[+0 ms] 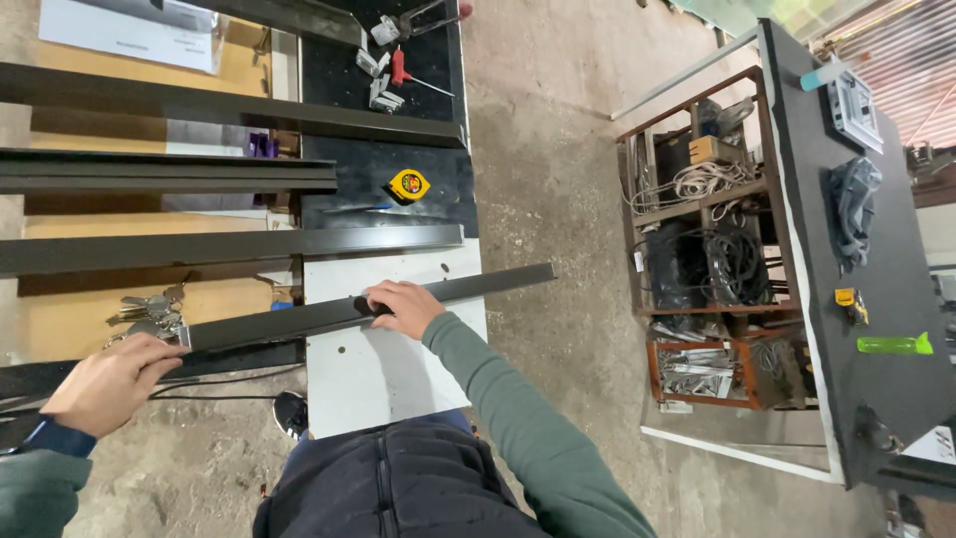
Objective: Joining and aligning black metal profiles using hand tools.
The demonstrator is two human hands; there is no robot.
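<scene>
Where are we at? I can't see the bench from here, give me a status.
Left hand and right hand both on the dark metal bar. Bar lies across the white tabletop. Bunch of keys beside the left end.

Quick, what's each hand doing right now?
Left hand: closed on the near end of the long dark metal bar.
Right hand: fingers curled over the same bar's middle.

The dark metal profile [339, 311] looks matt and smooth, lying on a smooth white board [388, 369] above rough concrete floor [558, 199].

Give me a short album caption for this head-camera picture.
Both hands, left and right, steady a long dark metal bar across a workbench.
</scene>
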